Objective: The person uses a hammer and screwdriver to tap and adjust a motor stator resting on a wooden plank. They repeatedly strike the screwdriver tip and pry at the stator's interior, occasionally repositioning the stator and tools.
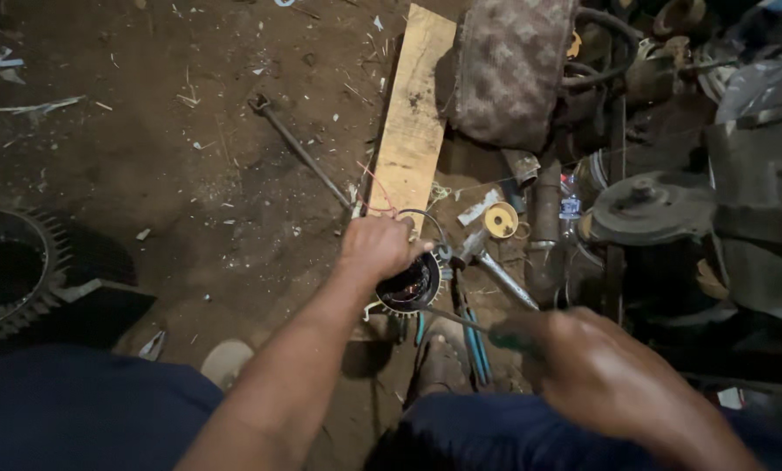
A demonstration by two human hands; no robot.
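While both hands work low over the dirt floor (pixel 190 174), the items stand as follows.

Left hand (pixel 378 246): fingers curled together, clamped on the upper edge of the round black part (pixel 411 286).
Round black part: held just above the floor, between the knees; pale teeth show round its lower rim, and its dark hollow faces up. What lies inside cannot be told.
Right hand (pixel 605 375): closed in a fist round the green handle of the screwdriver (pixel 465 323); blurred.
Screwdriver: thin shaft runs left from the fist, its tip touching the lower rim of the round black part.
Small yellow tin (pixel 501 220): open, on the floor just right of the wooden plank (pixel 415 113); contents too small to tell.
Hammer (pixel 487 257): lying beside the round black part, near the tin.
Blue-handled pliers (pixel 471 336): on the floor beneath the shaft.
Finned motor housing (pixel 12 270): at far left, well apart; its bore is dark.
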